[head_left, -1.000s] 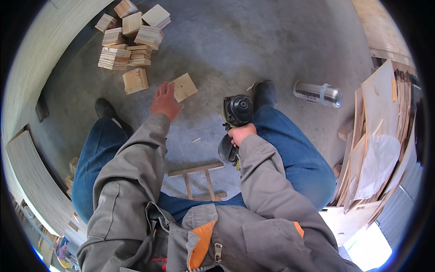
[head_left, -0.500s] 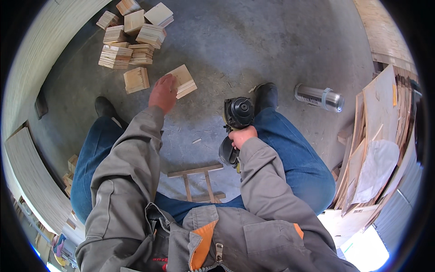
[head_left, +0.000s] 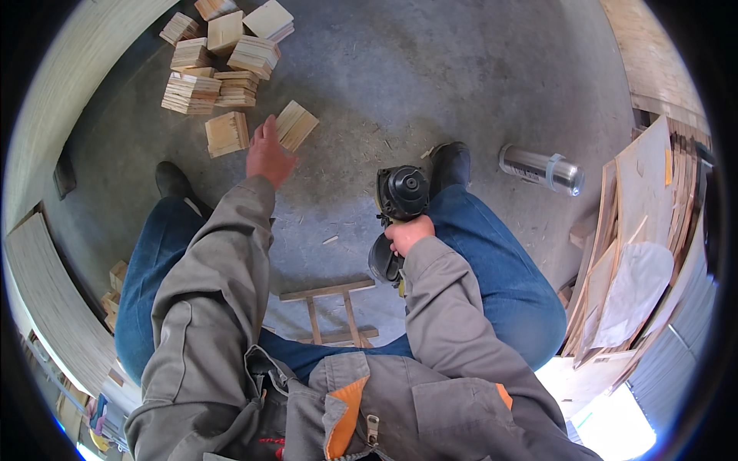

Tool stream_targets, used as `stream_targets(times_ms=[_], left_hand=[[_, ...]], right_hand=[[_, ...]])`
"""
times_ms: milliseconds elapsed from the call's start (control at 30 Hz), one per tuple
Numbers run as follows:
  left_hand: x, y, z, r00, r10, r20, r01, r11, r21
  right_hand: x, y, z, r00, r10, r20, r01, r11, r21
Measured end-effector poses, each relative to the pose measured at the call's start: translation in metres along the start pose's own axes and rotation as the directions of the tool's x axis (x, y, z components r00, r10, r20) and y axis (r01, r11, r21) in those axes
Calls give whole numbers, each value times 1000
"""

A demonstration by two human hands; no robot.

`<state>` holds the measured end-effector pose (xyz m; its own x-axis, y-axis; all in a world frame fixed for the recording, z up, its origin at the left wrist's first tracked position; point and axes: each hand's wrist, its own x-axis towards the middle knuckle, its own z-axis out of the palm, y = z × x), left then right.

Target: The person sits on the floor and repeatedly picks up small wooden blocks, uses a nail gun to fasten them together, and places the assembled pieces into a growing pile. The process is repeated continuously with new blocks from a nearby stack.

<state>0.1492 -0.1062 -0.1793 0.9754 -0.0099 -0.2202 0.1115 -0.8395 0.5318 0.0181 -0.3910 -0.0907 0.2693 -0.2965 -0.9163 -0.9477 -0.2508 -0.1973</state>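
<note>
My left hand (head_left: 270,156) reaches forward with its fingers apart, holding nothing that I can see. Just beyond it, by the fingertips, lies a small stack of square plywood pieces (head_left: 297,125); whether the hand touches it I cannot tell. Another short stack of wood squares (head_left: 227,134) rests on the floor to the left of that hand. My right hand (head_left: 411,233) is wrapped round the handle of a nail gun (head_left: 404,192), whose round black head points up beside my right boot. A round black part of the tool hangs nearer to me, below the hand.
Several stacks of wood squares (head_left: 192,92) crowd the far left. A steel flask (head_left: 541,169) lies on its side at the right. Leaning plywood sheets (head_left: 642,184) line the right edge. Between my legs stands a wooden frame (head_left: 327,290). Wood chips dot the concrete floor (head_left: 492,84).
My left hand has shifted slightly left and its fingers have spread. The small stack beside it has moved a little away and turned. My right hand keeps its hold on the nail gun.
</note>
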Motion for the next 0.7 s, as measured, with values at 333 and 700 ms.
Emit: stream_targets(times_ms=[333,700], left_hand=[[2,-26,20,998,-65,15,65,997,-48],[11,-14,22,984,-171,-52,154,960,-234]], right_hand=[[42,32,17,988,-149,-47,137,970,-203],[67,64,34,932,-351,-86,343,934,-98]])
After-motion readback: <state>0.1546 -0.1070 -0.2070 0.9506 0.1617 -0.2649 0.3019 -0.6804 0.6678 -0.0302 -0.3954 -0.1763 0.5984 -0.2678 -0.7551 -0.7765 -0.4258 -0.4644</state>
